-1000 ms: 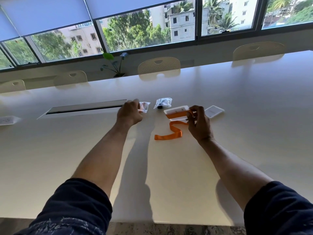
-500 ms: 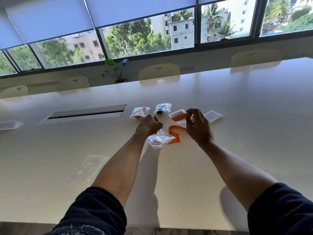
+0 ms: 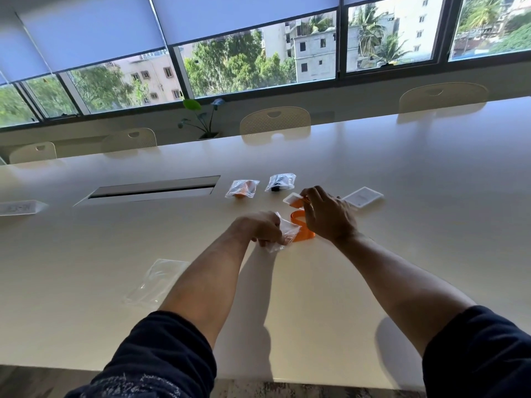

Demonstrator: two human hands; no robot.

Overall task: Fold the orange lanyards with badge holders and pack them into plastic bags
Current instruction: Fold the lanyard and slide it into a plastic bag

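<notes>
Big pale desk (image 3: 373, 254) under a row of windows, and everything I care about sits around the orange lanyard (image 3: 301, 229) out in the middle. It's lying on the desk in loose curls, not properly folded yet. My right hand (image 3: 327, 214) is just behind it, fingers pinching the badge holder (image 3: 292, 199) at the lanyard's top end. My left hand (image 3: 260, 229) is right beside the lanyard's near end, fingers closed on an empty plastic bag (image 3: 283, 235). Two packed bags (image 3: 242, 188) sit further back from the lanyard. My worry: the strap looks springy, so if I stuff it in half-folded it'll probably pop open and jam the bag mouth. One-handed, that crinkly bag could also collapse shut.
</notes>
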